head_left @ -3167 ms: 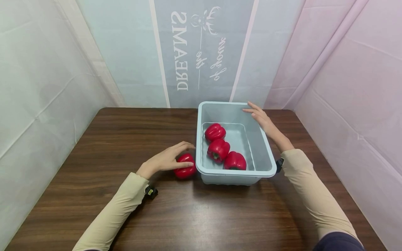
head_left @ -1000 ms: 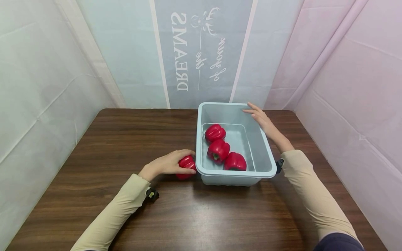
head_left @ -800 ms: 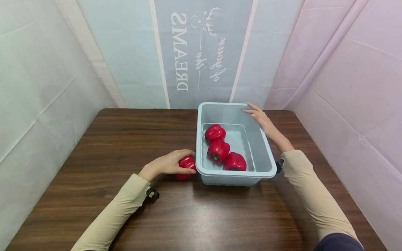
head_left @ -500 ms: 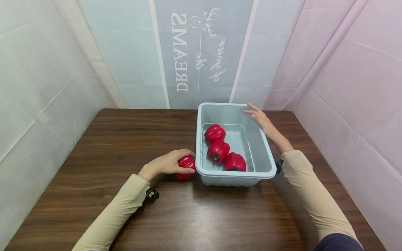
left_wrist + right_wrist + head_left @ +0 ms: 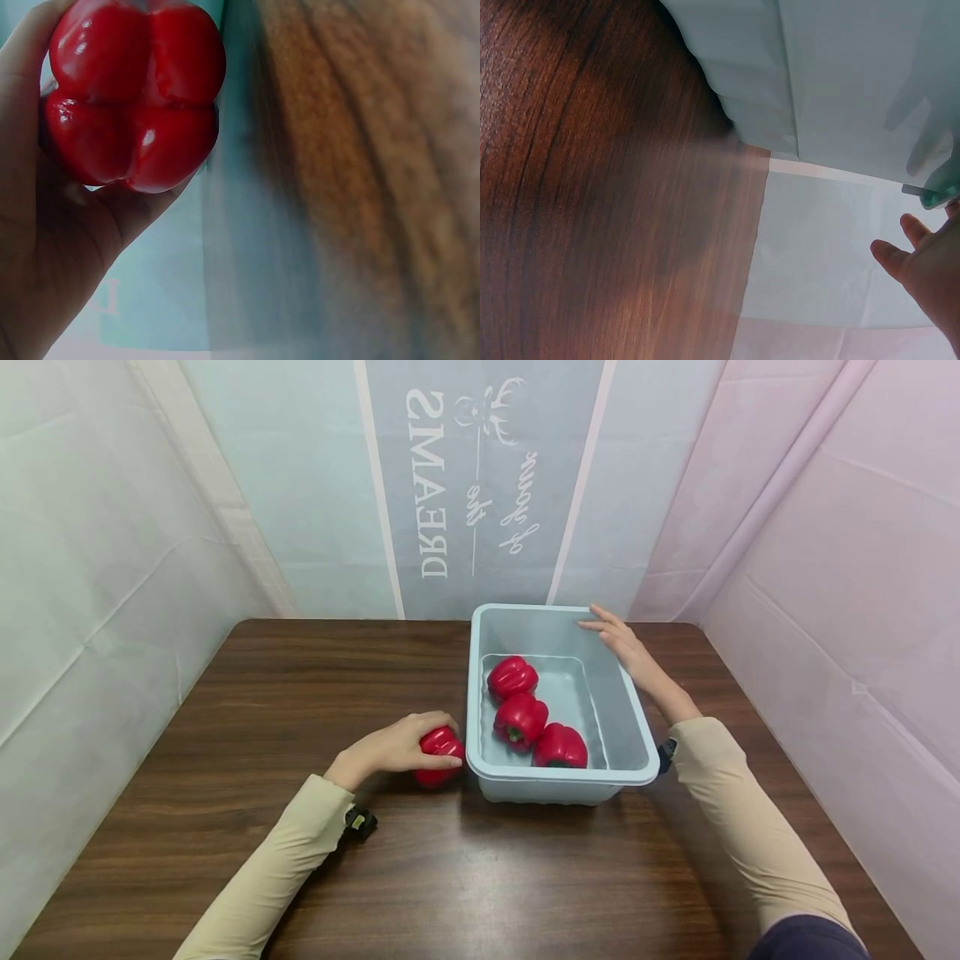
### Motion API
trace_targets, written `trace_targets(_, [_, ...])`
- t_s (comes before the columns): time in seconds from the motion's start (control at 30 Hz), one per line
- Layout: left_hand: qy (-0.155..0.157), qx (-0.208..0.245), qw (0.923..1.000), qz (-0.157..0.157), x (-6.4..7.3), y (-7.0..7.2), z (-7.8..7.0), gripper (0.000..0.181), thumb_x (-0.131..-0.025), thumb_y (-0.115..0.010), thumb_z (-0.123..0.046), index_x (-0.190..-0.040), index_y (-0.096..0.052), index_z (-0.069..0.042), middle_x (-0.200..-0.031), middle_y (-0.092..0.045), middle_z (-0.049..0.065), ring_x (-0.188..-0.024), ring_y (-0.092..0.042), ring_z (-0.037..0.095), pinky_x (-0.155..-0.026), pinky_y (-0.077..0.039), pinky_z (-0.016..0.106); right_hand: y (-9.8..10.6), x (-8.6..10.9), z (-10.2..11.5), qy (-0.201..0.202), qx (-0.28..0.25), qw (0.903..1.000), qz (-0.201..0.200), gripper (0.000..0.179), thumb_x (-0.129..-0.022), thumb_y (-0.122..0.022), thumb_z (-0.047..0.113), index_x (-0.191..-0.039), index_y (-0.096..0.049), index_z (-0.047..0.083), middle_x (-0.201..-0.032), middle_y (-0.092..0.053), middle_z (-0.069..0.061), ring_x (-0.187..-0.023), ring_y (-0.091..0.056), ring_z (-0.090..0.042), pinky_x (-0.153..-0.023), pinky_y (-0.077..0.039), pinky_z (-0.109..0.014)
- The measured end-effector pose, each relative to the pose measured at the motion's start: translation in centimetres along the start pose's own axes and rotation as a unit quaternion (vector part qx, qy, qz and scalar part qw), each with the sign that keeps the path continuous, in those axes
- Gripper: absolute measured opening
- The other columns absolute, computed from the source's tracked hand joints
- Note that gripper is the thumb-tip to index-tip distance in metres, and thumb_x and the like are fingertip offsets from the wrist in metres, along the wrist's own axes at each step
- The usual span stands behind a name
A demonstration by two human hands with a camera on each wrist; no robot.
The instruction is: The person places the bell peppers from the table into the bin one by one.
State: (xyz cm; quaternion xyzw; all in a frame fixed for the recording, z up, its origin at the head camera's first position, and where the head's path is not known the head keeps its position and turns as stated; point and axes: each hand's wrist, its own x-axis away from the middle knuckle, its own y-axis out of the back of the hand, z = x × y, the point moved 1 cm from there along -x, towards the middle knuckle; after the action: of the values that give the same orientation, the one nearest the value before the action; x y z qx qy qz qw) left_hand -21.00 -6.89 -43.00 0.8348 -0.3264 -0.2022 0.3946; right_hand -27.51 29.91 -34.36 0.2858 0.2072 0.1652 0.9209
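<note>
The table (image 5: 225, 827) carries a pale bin (image 5: 637, 727) with three peppers (image 5: 521, 720) in a row inside. The right hand (image 5: 622, 639) lies flat-fingered on the bin's far right rim, steadying it. The left hand (image 5: 390, 747) curls round a fourth pepper (image 5: 438, 752) just outside the left wall. To my eye, that pepper should clear the rim before it crosses, while the flat hand keeps the bin from sliding.

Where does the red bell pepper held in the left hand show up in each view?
Head: red bell pepper left of centre, beside the pale blue plastic tub.
Left wrist: upper left, in the left hand.
Right wrist: not in it.
Shared landmark: the tub.
</note>
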Motion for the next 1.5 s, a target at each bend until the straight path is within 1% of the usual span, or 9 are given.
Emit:
trace_targets(0.1, [-0.004,-0.001,1.0000,-0.008,-0.1,0.2,-0.1,0.042,-0.077,-0.066,-0.056,-0.102,-0.053,-0.025,-0.090,-0.057,-0.012,-0.079,-0.058,0.005,-0.062,-0.052,0.020,0.0,-0.1,-0.1,-0.002,0.000,1.0000,-0.002,0.039,-0.096,-0.033,0.004,-0.130,-0.043,-0.011,-0.150,-0.015,-0.024,-0.140,-0.006,-0.040,-0.105,-0.011,-0.067])
trace_targets(0.2, [-0.004,0.003,0.9999,-0.012,-0.1,0.3,-0.1,0.042,-0.077,-0.066,-0.055,-0.102,-0.053,-0.024,-0.089,-0.057,-0.011,-0.078,-0.058,0.006,-0.061,-0.052,0.020,0.0,-0.1,-0.1,-0.005,0.000,1.0000,-0.003,0.038,-0.096,-0.034,0.004,-0.130,-0.043,-0.010,-0.150,-0.015,-0.024,-0.140,-0.007,-0.040,-0.105,-0.012,-0.066])
trace_targets(0.33, [0.000,0.009,0.9999,-0.010,-0.1,0.5,-0.2,0.042,-0.078,-0.067,-0.053,-0.103,-0.053,-0.022,-0.090,-0.057,-0.010,-0.079,-0.058,0.007,-0.062,-0.052,0.021,-0.1,0.0,0.0,-0.005,0.000,1.0000,-0.005,0.038,-0.096,-0.035,0.005,-0.130,-0.044,-0.010,-0.151,-0.016,-0.023,-0.140,-0.007,-0.039,-0.105,-0.013,-0.066])
trace_targets(0.57, [0.005,0.009,0.9997,-0.021,-0.2,0.8,-0.3,0.042,-0.077,-0.068,-0.051,-0.104,-0.051,-0.024,-0.094,-0.057,-0.010,-0.082,-0.057,0.008,-0.062,-0.052,0.021,-0.2,0.1,0.0,-0.009,-0.001,0.9999,-0.004,0.039,-0.096,-0.034,0.005,-0.131,-0.043,-0.010,-0.151,-0.015,-0.022,-0.140,-0.007,-0.039,-0.105,-0.012,-0.066])
trace_targets(0.9, [0.016,0.004,0.9995,-0.028,-0.1,0.9,-0.2,0.041,-0.077,-0.068,-0.051,-0.105,-0.051,-0.025,-0.096,-0.056,-0.008,-0.084,-0.057,0.009,-0.063,-0.052,0.020,-0.3,0.1,-0.1,-0.001,0.006,1.0000,-0.008,0.038,-0.095,-0.034,0.002,-0.129,-0.044,-0.011,-0.150,-0.016,-0.023,-0.140,-0.008,-0.039,-0.106,-0.009,-0.065])
trace_targets(0.97, [0.017,0.006,0.9994,-0.029,0.0,1.0,-0.2,0.042,-0.077,-0.068,-0.050,-0.105,-0.051,-0.025,-0.096,-0.056,-0.008,-0.084,-0.057,0.009,-0.063,-0.052,0.020,-0.2,0.0,-1.1,0.002,0.005,0.9999,-0.010,0.038,-0.097,-0.034,0.006,-0.131,-0.045,-0.007,-0.151,-0.017,-0.020,-0.140,-0.008,-0.037,-0.105,-0.009,-0.066])
trace_targets(1.1, [0.020,0.010,0.9993,-0.031,0.0,1.2,-0.3,0.041,-0.077,-0.069,-0.049,-0.105,-0.051,-0.025,-0.096,-0.056,-0.008,-0.084,-0.057,0.010,-0.063,-0.052,0.021,-0.2,0.0,-1.8,0.003,-0.001,1.0000,-0.007,0.040,-0.098,-0.034,0.012,-0.132,-0.045,-0.005,-0.152,-0.015,-0.018,-0.141,-0.006,-0.035,-0.105,-0.008,-0.066])
trace_targets(1.3, [0.016,0.003,0.9991,-0.039,0.0,1.4,-0.1,0.041,-0.077,-0.070,-0.048,-0.105,-0.051,-0.025,-0.096,-0.056,-0.008,-0.084,-0.057,0.009,-0.063,-0.052,0.021,-0.3,0.3,-0.1,0.004,0.003,1.0000,-0.005,0.039,-0.096,-0.033,0.005,-0.130,-0.044,-0.010,-0.150,-0.016,-0.024,-0.140,-0.007,-0.039,-0.104,-0.010,-0.067])
trace_targets(1.5, [0.009,0.000,0.9988,-0.048,-0.1,1.5,-0.1,0.040,-0.077,-0.070,-0.047,-0.105,-0.052,-0.024,-0.095,-0.056,-0.007,-0.083,-0.057,0.010,-0.062,-0.052,0.022,-0.2,0.2,-0.2,0.003,0.006,1.0000,-0.006,0.038,-0.096,-0.033,0.004,-0.130,-0.044,-0.010,-0.150,-0.015,-0.024,-0.139,-0.007,-0.040,-0.105,-0.010,-0.067])
